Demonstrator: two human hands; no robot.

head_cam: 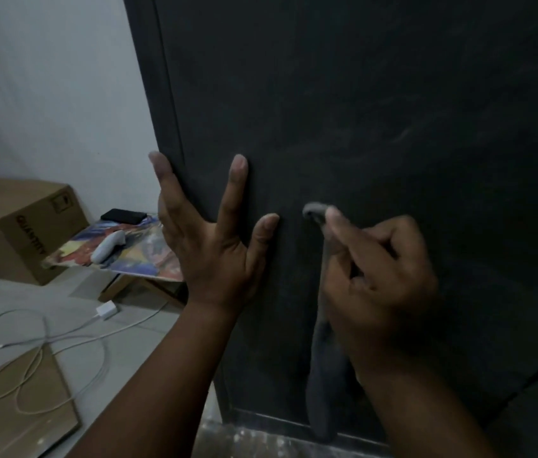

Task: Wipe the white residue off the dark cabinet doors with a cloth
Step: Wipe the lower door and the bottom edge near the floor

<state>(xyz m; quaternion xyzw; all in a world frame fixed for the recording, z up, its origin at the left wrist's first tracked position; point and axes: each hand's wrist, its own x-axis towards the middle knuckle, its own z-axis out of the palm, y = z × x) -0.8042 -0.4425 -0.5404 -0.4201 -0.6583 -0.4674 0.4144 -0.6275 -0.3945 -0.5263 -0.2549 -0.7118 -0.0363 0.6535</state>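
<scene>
In the head view the dark cabinet door (pixel 376 127) fills the frame from twelve round to five o'clock, with faint pale smears of residue (pixel 403 135) toward two o'clock. The left hand (pixel 208 239) is spread, its fingertips braced on the door near its left edge. The right hand (pixel 376 276), just at its three o'clock, pinches a grey cloth (pixel 325 375): the grip is curled, the cloth wrapped over the extended forefinger and pressed to the door at its tip, the rest hanging toward six o'clock. To do this step well, I judge short firm strokes with the padded fingertip best, the left hand steadying the door; the cloth should be turned to a clean part as it loads up, and the strokes should then work toward the smears at two o'clock. As for containers, a cardboard box (pixel 13 226) stands on the floor at nine o'clock; its top looks closed, so its contents cannot be told. Beside it lie a colourful board (pixel 142 256) bearing a pale handheld device (pixel 107 247), and a white charger (pixel 106 310).
</scene>
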